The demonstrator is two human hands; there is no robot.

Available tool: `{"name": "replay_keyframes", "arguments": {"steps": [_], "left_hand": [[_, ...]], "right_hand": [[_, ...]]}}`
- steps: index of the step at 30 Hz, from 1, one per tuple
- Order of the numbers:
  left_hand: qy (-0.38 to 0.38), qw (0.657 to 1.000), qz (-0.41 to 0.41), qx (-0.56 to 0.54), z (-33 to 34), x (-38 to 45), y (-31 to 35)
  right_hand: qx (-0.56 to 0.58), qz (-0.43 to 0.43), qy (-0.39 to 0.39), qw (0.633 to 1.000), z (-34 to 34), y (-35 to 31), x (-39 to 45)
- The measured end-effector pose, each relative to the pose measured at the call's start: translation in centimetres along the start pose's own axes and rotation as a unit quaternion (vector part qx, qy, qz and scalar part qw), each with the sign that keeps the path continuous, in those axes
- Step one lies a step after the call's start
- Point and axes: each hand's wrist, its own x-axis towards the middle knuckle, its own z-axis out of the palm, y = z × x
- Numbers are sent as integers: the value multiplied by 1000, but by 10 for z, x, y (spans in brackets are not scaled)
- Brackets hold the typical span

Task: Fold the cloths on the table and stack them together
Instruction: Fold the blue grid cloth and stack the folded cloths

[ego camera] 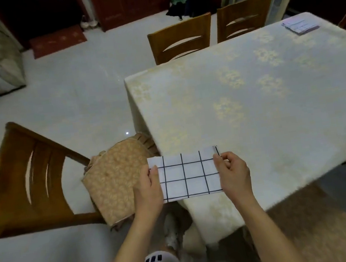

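Note:
A white cloth with a dark grid pattern [187, 174], folded into a rectangle, is held up over the near left corner of the table [263, 100]. My left hand [150, 188] grips its left edge and my right hand [233, 173] pinches its right edge. A stack of folded cloths [299, 25] lies at the table's far right corner.
A wooden chair [30, 182] with a tan patterned cushion [117, 181] stands to the left of the table, close to my left hand. Two more wooden chairs [181, 38] stand at the table's far side. A pale floral tablecloth covers the table.

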Motion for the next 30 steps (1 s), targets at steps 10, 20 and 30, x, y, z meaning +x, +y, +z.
{"name": "replay_keyframes", "arguments": {"steps": [10,20,30], "left_hand": [[128,990,-59,27,-73,-21,-35],[228,965,-122,32,-188,-50,-84],[321,935,-142,42,-337,-93,-138]], "right_hand": [[-63,-70,-106,990,75,-30,-22],[-67,-127,-201,969,185,-63,-86],[-68,-164,-289,941,300,-119,-202]]}}
